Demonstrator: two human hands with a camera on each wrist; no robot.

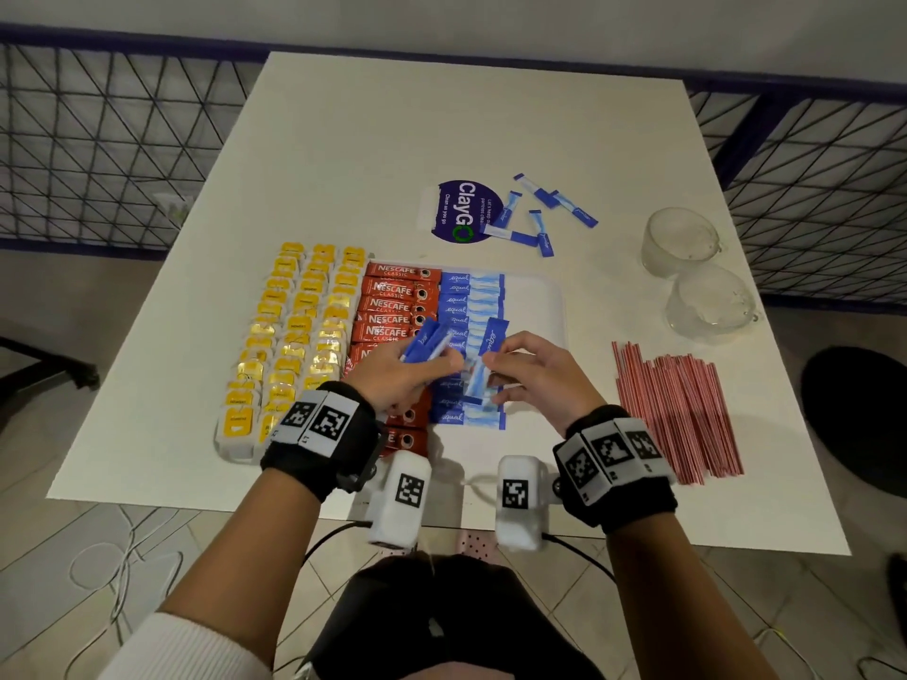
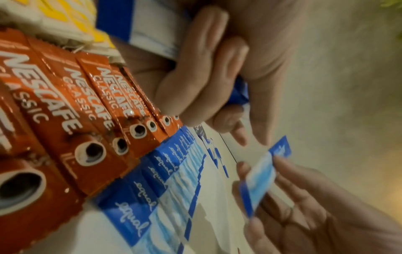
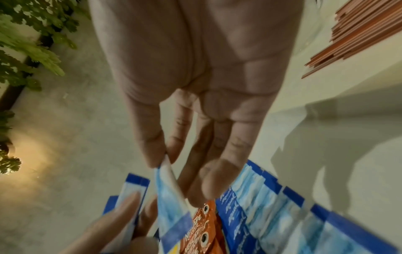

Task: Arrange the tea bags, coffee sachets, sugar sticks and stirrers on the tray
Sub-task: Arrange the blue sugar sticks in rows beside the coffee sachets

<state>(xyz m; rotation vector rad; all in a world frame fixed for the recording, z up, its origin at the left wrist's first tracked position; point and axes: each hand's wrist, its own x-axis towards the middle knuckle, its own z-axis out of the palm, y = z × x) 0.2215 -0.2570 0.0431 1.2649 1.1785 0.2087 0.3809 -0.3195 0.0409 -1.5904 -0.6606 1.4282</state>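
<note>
From the head view, a small bunch of blue-and-white paper sugar sticks (image 1: 428,340) is gripped in the curled left hand (image 1: 400,380), and a single blue sugar stick (image 1: 483,368) is pinched by the right hand (image 1: 535,380) — both above the white tray (image 1: 540,306) on the bench (image 1: 441,139).

At the left wrist, fingers (image 2: 195,65) are seen wrapped round the bunch.

At the right wrist, thumb and forefinger nip the stick's end — the other fingers (image 3: 219,177) are loosely extended.

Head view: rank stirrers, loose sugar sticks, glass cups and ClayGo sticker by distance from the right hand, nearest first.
1. stirrers, on the table just right of the right hand.
2. loose sugar sticks, beyond the tray, ahead.
3. ClayGo sticker, ahead and left, and glass cups, far right: too close to call.
</note>
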